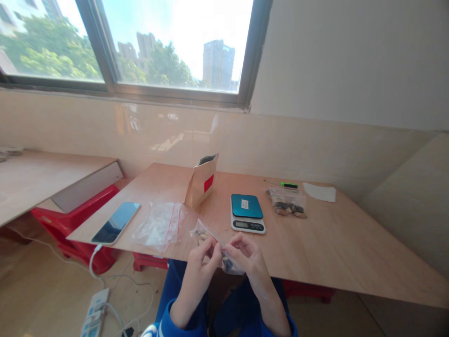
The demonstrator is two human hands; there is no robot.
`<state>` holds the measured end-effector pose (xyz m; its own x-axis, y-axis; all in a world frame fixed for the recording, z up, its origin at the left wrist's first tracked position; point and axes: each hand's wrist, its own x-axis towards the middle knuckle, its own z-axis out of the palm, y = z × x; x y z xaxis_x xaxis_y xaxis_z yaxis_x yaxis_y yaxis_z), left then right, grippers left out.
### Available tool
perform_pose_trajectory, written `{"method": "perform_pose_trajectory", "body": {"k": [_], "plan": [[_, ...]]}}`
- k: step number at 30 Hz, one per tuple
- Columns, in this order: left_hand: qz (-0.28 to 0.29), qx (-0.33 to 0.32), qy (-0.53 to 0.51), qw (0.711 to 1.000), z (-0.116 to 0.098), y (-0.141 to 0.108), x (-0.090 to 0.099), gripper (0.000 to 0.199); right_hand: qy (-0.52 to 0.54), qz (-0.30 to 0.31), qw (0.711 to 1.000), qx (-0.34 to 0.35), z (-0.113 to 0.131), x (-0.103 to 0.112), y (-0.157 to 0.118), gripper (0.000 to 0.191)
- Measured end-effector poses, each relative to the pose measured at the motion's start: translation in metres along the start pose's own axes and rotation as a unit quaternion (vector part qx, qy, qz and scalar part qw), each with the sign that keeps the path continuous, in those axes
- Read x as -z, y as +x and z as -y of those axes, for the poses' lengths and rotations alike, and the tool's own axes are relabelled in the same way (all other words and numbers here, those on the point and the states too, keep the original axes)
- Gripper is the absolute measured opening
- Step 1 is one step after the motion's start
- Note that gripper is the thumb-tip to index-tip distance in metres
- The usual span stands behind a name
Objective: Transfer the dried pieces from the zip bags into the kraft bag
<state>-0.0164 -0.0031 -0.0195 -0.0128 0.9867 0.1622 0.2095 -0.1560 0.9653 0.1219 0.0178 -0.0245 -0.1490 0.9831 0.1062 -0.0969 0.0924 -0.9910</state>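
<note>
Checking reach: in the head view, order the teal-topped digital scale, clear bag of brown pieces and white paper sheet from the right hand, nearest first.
From the right hand:
1. Teal-topped digital scale: straight ahead.
2. Clear bag of brown pieces: right of the scale.
3. White paper sheet: farthest right.

A bright blue long-sleeved top [175,320]; darker blue trousers [170,285]; a white patch [150,330] beside the left cuff; left hand [199,267] and right hand [245,257] bare.

Gap past fingers [206,250], between zip bag [157,226] and scale [247,207]
</note>
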Motion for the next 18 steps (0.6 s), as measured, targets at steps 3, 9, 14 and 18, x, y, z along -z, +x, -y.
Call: {"method": "perform_pose_trajectory", "body": {"k": [3,9,14,18], "plan": [[-0.038,-0.004,0.041,0.998,0.004,-0.001,-0.002,0.030,-0.024,-0.083,0.996,0.014,-0.002,0.003,0.005,0.027],[-0.023,-0.020,0.049,0.998,0.004,-0.006,0.014,0.037,0.043,-0.347,0.936,0.037,0.009,0.037,0.011,0.039],[-0.020,-0.041,-0.145,0.988,0.017,0.002,0.012,0.043,0.151,-0.312,0.937,0.050,0.037,0.027,-0.006,0.038],[0.008,0.052,-0.317,0.947,0.049,-0.001,-0.009,0.033,0.212,-0.305,0.928,0.016,0.045,0.008,-0.010,0.034]]}}
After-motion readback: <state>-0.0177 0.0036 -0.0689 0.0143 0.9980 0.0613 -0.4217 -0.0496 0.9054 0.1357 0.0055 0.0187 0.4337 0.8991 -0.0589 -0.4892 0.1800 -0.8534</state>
